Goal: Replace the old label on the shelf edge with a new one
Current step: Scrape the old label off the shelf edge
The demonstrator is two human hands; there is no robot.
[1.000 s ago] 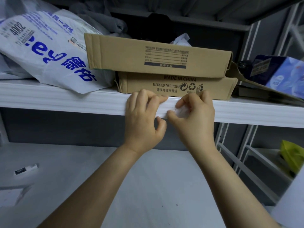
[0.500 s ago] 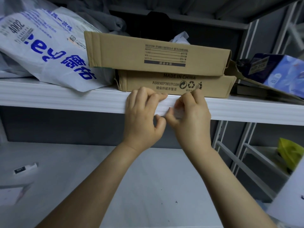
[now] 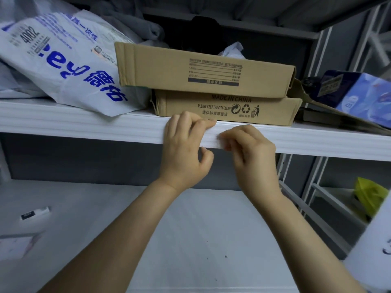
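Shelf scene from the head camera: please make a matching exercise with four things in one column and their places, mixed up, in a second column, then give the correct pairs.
Things:
1. left hand
2. white bag
3. yellow thing
4. top box

Places:
A. on a lower shelf at the far right
B. stacked on the box printed MADE IN CHINA
C. fingers over the white shelf edge, beside the right hand
D. lying on the shelf, left of the boxes

Pairs: 1-C, 2-D, 3-A, 4-B
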